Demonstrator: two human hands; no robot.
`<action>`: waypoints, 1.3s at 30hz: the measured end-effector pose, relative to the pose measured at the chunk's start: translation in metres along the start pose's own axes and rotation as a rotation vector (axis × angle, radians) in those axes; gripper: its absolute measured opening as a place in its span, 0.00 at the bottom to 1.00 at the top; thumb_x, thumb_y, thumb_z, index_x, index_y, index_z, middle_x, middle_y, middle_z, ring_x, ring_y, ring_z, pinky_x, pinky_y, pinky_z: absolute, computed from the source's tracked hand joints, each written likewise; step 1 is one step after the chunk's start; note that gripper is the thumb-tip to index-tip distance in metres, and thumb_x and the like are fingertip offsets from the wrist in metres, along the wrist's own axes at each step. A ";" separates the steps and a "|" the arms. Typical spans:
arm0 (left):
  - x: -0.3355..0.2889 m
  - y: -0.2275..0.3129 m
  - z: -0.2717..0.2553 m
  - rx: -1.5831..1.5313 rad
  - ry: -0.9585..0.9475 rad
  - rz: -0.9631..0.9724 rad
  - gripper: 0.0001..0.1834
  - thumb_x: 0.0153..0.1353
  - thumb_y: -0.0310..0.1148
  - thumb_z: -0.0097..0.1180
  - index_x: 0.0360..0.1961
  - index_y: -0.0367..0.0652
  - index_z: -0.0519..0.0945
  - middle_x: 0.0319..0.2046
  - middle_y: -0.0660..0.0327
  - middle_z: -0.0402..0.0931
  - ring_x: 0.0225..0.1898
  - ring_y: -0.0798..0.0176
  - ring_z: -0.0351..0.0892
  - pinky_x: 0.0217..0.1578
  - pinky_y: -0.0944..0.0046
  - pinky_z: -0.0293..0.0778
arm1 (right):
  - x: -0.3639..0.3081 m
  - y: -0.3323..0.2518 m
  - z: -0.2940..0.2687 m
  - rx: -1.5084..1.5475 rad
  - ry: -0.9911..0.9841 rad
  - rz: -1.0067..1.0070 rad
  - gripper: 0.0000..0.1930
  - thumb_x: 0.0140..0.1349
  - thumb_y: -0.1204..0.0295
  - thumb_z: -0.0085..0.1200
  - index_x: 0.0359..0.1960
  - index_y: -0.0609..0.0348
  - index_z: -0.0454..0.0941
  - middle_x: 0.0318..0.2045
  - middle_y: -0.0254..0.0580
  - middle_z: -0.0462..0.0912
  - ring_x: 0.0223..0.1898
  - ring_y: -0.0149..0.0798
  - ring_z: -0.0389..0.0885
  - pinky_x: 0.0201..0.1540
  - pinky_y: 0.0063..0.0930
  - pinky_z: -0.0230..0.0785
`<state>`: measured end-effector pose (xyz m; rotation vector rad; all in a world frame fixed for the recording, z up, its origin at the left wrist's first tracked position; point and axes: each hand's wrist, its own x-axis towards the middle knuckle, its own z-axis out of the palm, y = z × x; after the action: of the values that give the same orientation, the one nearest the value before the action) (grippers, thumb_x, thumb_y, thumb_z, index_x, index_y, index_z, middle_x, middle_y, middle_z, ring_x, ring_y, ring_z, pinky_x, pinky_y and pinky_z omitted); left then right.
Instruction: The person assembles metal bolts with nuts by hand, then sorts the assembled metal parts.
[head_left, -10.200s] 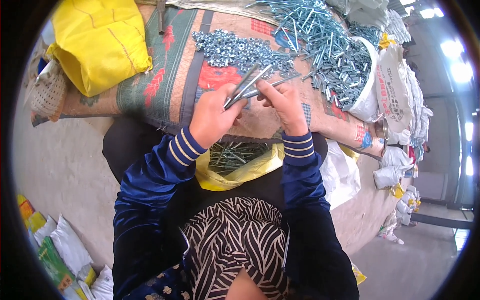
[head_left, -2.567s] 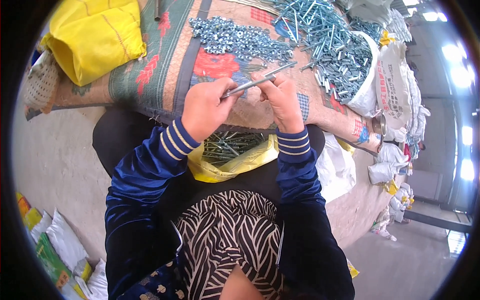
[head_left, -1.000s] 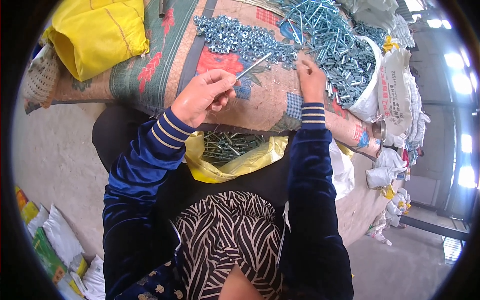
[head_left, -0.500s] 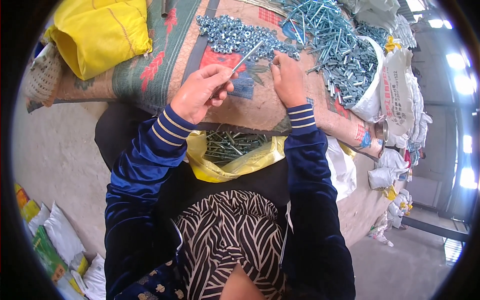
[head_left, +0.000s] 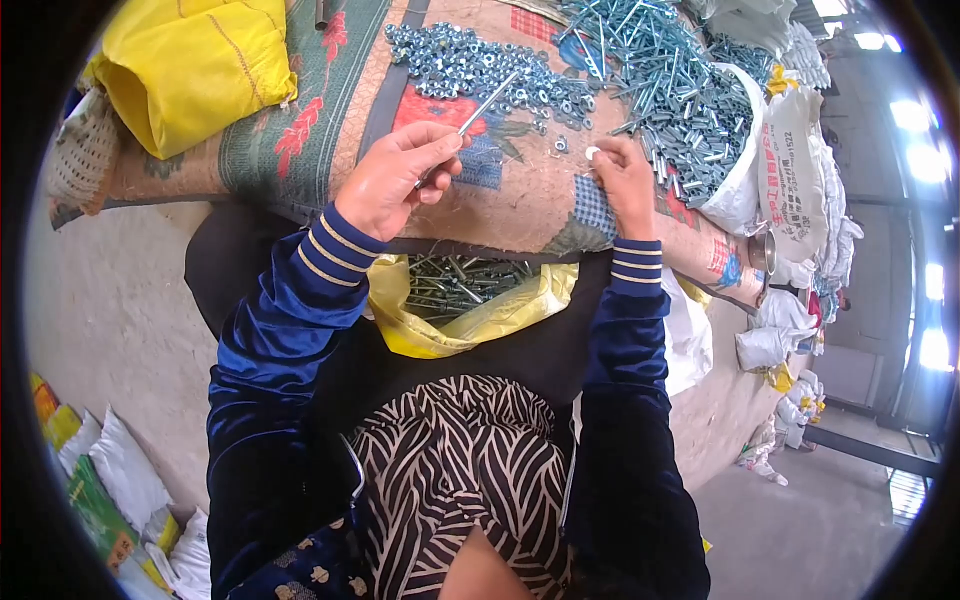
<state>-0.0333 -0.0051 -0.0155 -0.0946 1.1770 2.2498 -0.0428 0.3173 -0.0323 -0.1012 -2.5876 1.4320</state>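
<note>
My left hand [head_left: 397, 178] is closed round a long, thin metal bolt [head_left: 490, 102], whose shaft slants up and away past the fingertips. Its lower end is partly hidden in my fingers. Over the table's right part, my right hand [head_left: 627, 190] pinches a small, white, round piece [head_left: 592, 152] between thumb and fingers; its exact kind is too small to tell. Just left of those fingertips a single nut [head_left: 561, 144] lies on the cloth. Beyond both hands spreads a pile of shiny hex nuts [head_left: 470, 65].
A heap of long bolts [head_left: 640, 50] and short metal sleeves [head_left: 700, 150] spills from a white sack [head_left: 745, 190] at right. Between my knees an opened yellow bag [head_left: 430, 343] contains bolts. Another yellow sack [head_left: 190, 70] rests on the cloth-covered table [head_left: 340, 150] at far left.
My right hand has moved right and nearer, away from the nut pile, and a white piece now shows at its fingertips. My left hand, with the bolt, has shifted slightly left.
</note>
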 end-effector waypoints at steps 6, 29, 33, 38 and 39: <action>0.002 -0.003 -0.008 -0.027 -0.041 -0.025 0.06 0.61 0.35 0.57 0.37 0.46 0.77 0.25 0.68 0.74 0.22 0.78 0.69 0.19 0.79 0.60 | 0.003 -0.021 0.039 -0.612 0.034 -0.458 0.11 0.53 0.76 0.55 0.39 0.63 0.77 0.26 0.45 0.80 0.25 0.39 0.77 0.30 0.28 0.68; 0.001 -0.021 0.005 -0.058 -0.186 -0.149 0.06 0.64 0.35 0.53 0.37 0.46 0.75 0.23 0.69 0.73 0.15 0.80 0.63 0.14 0.80 0.54 | -0.031 -0.110 0.065 -0.312 0.293 -0.548 0.10 0.56 0.79 0.58 0.40 0.60 0.82 0.32 0.42 0.84 0.32 0.37 0.82 0.38 0.25 0.72; 0.000 -0.019 0.002 -0.107 -0.156 -0.105 0.05 0.65 0.35 0.52 0.38 0.46 0.75 0.24 0.69 0.73 0.16 0.80 0.64 0.14 0.81 0.54 | -0.010 -0.094 0.074 0.018 0.264 -0.381 0.10 0.55 0.73 0.58 0.40 0.54 0.82 0.42 0.43 0.81 0.44 0.45 0.78 0.47 0.34 0.69; 0.000 -0.013 0.003 -0.074 -0.079 -0.054 0.05 0.64 0.34 0.53 0.38 0.47 0.75 0.25 0.68 0.74 0.20 0.79 0.70 0.16 0.80 0.59 | 0.007 -0.042 0.076 -0.927 0.243 -0.475 0.11 0.50 0.63 0.61 0.35 0.47 0.82 0.50 0.41 0.75 0.57 0.50 0.64 0.56 0.48 0.56; 0.000 -0.013 0.001 -0.074 -0.075 -0.048 0.05 0.64 0.34 0.53 0.38 0.47 0.75 0.25 0.68 0.74 0.20 0.79 0.70 0.16 0.80 0.59 | 0.009 -0.044 0.076 -0.921 0.269 -0.510 0.11 0.49 0.64 0.61 0.35 0.46 0.82 0.50 0.40 0.75 0.57 0.50 0.63 0.57 0.48 0.55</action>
<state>-0.0260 0.0014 -0.0241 -0.0664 1.0416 2.2359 -0.0652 0.2321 -0.0331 0.2145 -2.5407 0.0116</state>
